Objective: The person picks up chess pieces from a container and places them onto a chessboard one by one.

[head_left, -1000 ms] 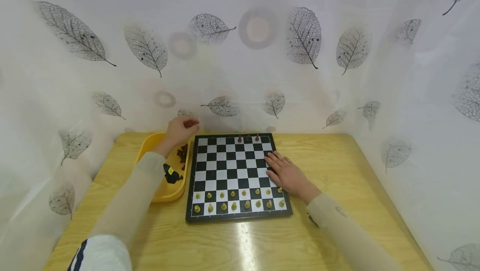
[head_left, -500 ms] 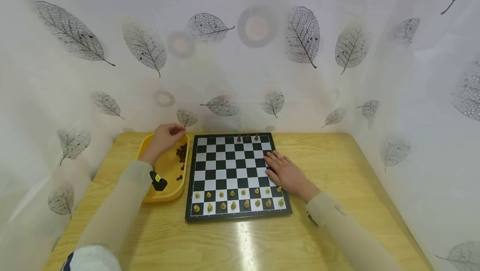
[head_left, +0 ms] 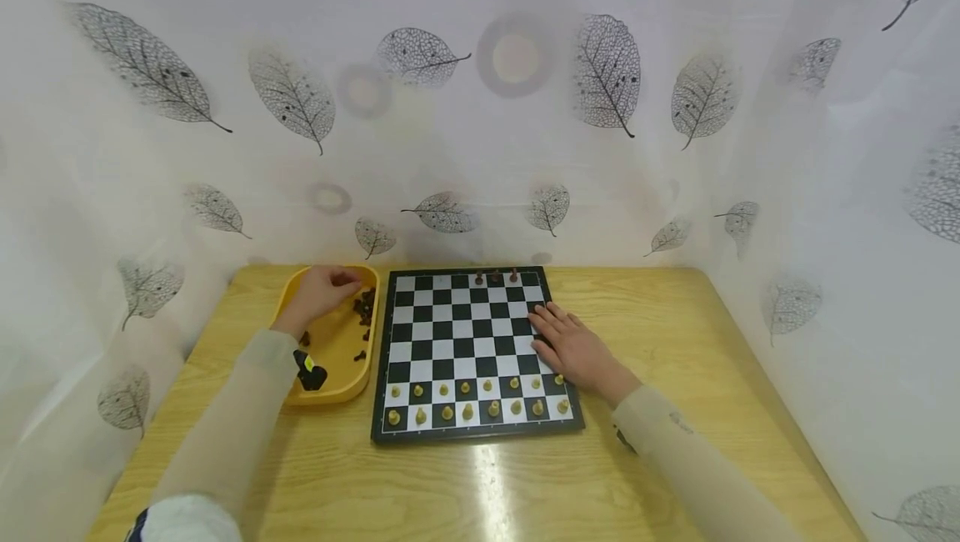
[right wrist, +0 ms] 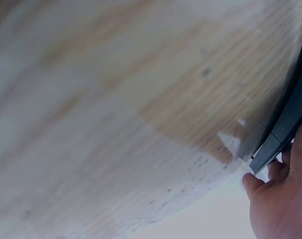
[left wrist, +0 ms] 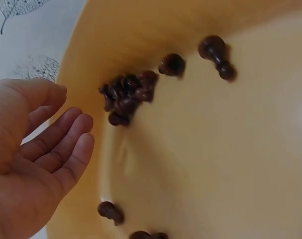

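Over the far part of a yellow tray (head_left: 347,392), my left hand (head_left: 318,296) hovers with fingers loosely bent. The left wrist view shows nothing between its thumb and fingers (left wrist: 73,157). A cluster of dark brown chess pieces (left wrist: 126,94) lies in the tray just beyond the fingertips, with several single pieces scattered about. My right hand (head_left: 581,352) rests with fingers spread on the right edge of a black-and-white chessboard (head_left: 463,328). Three dark pieces (head_left: 495,276) stand on the board's far row. Two rows of gold chess pieces (head_left: 468,412) stand along the near side.
The tray sits directly left of the board on a light wooden table (head_left: 637,300). A white curtain (head_left: 465,142) with leaf prints hangs behind the table and along both sides. The right wrist view shows mostly tabletop and the board's dark edge (right wrist: 285,119).
My left hand has moved left from beside the board's far left corner, then lowered into the tray. The right hand and the pieces on the board have stayed put.
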`<state>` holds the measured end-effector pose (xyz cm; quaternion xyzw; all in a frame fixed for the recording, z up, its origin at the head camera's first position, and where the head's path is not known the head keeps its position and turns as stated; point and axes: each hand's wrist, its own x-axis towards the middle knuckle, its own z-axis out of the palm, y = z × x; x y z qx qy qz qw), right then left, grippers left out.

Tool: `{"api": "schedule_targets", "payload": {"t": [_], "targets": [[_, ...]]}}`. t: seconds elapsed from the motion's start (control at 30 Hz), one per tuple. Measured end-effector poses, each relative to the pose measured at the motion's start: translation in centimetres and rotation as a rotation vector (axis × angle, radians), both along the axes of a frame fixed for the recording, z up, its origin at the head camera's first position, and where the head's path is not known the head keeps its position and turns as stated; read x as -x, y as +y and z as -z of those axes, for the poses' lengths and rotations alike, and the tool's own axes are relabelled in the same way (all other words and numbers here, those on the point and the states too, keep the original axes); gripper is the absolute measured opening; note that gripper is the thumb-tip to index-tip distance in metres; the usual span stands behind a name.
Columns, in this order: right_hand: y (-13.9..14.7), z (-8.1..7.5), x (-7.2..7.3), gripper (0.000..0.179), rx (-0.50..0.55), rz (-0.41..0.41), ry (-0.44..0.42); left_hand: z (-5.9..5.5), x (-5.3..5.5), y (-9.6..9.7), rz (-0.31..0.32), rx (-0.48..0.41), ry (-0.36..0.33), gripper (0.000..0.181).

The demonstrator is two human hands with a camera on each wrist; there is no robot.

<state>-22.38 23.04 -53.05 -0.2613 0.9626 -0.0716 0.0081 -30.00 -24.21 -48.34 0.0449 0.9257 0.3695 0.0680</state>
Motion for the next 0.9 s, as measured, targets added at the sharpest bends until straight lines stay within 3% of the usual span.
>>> {"api": "schedule_targets", "payload": {"t": [0.2,0.57,0.9], "targets": [[0.0,0.1,0.1,0.063,-0.005,0.002,-0.009,0.9,0.2,-0.7,0.023,0.000,-0.033,0.030],[0.1,0.2,0.1,0.062,-0.009,0.003,-0.007,1.2,0.1,-0.9,0.028,0.054,-0.090,0.031],[0.0,0.0,0.0,0.062,-0.013,0.006,-0.018,2.0,0.1,-1.0,0.065,0.080,-0.061,0.030]]}}
